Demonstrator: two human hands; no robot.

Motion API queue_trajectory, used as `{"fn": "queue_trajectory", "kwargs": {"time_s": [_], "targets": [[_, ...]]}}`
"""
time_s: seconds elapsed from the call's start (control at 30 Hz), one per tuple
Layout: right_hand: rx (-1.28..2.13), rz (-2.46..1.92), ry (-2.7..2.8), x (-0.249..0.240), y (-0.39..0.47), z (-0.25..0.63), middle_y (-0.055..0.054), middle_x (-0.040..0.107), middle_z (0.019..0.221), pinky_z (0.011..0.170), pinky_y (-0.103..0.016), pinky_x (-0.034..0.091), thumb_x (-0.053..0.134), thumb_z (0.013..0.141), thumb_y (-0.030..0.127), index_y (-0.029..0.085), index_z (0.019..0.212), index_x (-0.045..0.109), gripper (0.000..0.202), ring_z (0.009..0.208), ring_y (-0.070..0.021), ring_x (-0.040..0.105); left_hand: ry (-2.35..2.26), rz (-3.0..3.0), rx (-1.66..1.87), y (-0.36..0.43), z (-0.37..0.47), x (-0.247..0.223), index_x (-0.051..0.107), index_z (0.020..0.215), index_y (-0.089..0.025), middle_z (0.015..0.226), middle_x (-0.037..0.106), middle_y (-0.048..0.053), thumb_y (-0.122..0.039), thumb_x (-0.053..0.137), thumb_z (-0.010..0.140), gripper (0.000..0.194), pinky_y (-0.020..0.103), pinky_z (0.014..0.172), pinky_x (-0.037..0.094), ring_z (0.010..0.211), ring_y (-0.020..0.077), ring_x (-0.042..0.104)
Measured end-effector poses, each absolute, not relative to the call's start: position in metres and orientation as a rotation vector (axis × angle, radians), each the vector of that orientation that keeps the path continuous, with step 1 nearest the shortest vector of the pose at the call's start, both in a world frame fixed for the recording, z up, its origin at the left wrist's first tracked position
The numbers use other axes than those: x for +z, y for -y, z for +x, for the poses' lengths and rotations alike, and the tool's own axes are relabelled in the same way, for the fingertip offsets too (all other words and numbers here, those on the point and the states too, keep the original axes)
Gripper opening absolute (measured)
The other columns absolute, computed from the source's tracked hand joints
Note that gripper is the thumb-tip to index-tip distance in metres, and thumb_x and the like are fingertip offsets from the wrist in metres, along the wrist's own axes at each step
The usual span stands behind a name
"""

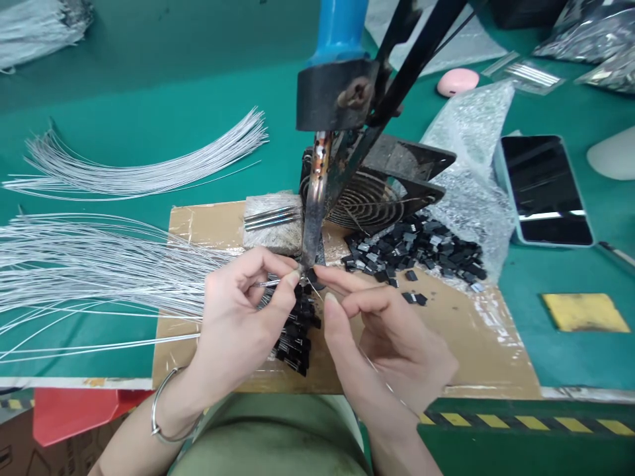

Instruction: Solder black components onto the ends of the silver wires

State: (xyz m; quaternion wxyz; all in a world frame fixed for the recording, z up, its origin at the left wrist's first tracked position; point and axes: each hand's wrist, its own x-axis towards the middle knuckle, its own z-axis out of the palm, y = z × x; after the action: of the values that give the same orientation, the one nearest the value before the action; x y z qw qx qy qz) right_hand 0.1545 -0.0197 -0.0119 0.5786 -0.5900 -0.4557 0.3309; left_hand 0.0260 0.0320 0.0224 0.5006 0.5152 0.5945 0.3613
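My left hand [248, 317] pinches a thin grey wire near its end, just below the metal tip of a blue-handled soldering iron [313, 225]. Close beside it on the right, my right hand [381, 337] holds a fine strand of solder [370, 360] between thumb and fingers; the strand trails back over the palm. The fingertips of both hands nearly meet at the iron's tip, and the contact point is partly hidden. Black connectors [297, 340] on wire ends lie under and between my hands.
Bundles of grey wires [99, 264] spread at the left. Loose black connectors [421, 248] are heaped on the cardboard [476, 344] at the right. A black fan [377, 192] stands behind the iron. Further right are a phone [546, 188] and a yellow sponge [585, 313].
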Motion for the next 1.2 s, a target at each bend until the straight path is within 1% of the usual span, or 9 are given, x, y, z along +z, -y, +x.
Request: {"fn": "queue_trajectory", "kwargs": {"time_s": [0.23, 0.47, 0.63, 0.73, 0.87, 1.07, 1.2], "targets": [[0.739, -1.348, 1.070, -0.0134, 0.0196, 0.1539, -0.006, 0.084, 0.114, 0.094, -0.032, 0.064, 0.070, 0.094, 0.013, 0.023, 0.082, 0.063, 0.017, 0.106, -0.0214, 0.081, -1.460, 1.288, 0.873, -0.0313, 0.0248, 0.0223, 0.070, 0.078, -0.019, 0.085, 0.081, 0.001, -0.016, 0.073, 0.088, 0.012, 0.022, 0.053, 0.042, 0.070, 0.0128, 0.067], [0.772, -1.330, 1.080, -0.0154, 0.0205, 0.1558, -0.005, 0.083, 0.117, 0.096, -0.031, 0.064, 0.071, 0.093, 0.009, 0.023, 0.082, 0.064, 0.018, 0.107, -0.0202, 0.081, -1.465, 1.295, 0.872, -0.0307, 0.0245, 0.0203, 0.070, 0.078, -0.019, 0.085, 0.081, 0.001, -0.016, 0.073, 0.089, 0.012, 0.021, 0.058, 0.047, 0.072, 0.0124, 0.068], [0.769, -1.341, 1.053, -0.0160, 0.0208, 0.1552, -0.004, 0.083, 0.117, 0.097, -0.030, 0.063, 0.071, 0.092, 0.010, 0.023, 0.082, 0.064, 0.018, 0.105, -0.0192, 0.081, -1.447, 1.294, 0.861, -0.0309, 0.0261, 0.0201, 0.070, 0.077, -0.019, 0.083, 0.080, 0.000, -0.016, 0.072, 0.089, 0.012, 0.022, 0.056, 0.045, 0.068, 0.0115, 0.066], [0.761, -1.351, 1.059, -0.0152, 0.0207, 0.1555, -0.005, 0.084, 0.116, 0.096, -0.030, 0.064, 0.072, 0.093, 0.011, 0.022, 0.082, 0.064, 0.017, 0.103, -0.0194, 0.082, -1.452, 1.291, 0.862, -0.0310, 0.0261, 0.0202, 0.069, 0.077, -0.019, 0.084, 0.081, 0.001, -0.017, 0.072, 0.089, 0.012, 0.022, 0.055, 0.043, 0.068, 0.0118, 0.066], [0.751, -1.351, 1.071, -0.0146, 0.0202, 0.1558, -0.007, 0.084, 0.115, 0.094, -0.033, 0.065, 0.072, 0.093, 0.012, 0.022, 0.082, 0.064, 0.017, 0.106, -0.0218, 0.081, -1.453, 1.299, 0.861, -0.0313, 0.0251, 0.0209, 0.070, 0.077, -0.018, 0.085, 0.081, 0.001, -0.018, 0.073, 0.088, 0.011, 0.022, 0.054, 0.042, 0.068, 0.0122, 0.066], [0.729, -1.328, 1.063, -0.0149, 0.0199, 0.1545, -0.005, 0.084, 0.114, 0.095, -0.031, 0.065, 0.073, 0.091, 0.010, 0.022, 0.082, 0.066, 0.017, 0.102, -0.0197, 0.082, -1.447, 1.311, 0.868, -0.0309, 0.0246, 0.0206, 0.071, 0.079, -0.019, 0.084, 0.080, 0.001, -0.018, 0.072, 0.089, 0.011, 0.022, 0.054, 0.042, 0.070, 0.0122, 0.066], [0.707, -1.346, 1.072, -0.0150, 0.0202, 0.1541, -0.006, 0.084, 0.112, 0.094, -0.033, 0.065, 0.073, 0.092, 0.011, 0.023, 0.082, 0.066, 0.017, 0.105, -0.0214, 0.081, -1.453, 1.313, 0.864, -0.0303, 0.0243, 0.0204, 0.070, 0.078, -0.019, 0.084, 0.080, 0.001, -0.017, 0.072, 0.089, 0.011, 0.022, 0.054, 0.042, 0.068, 0.0118, 0.066]]}}
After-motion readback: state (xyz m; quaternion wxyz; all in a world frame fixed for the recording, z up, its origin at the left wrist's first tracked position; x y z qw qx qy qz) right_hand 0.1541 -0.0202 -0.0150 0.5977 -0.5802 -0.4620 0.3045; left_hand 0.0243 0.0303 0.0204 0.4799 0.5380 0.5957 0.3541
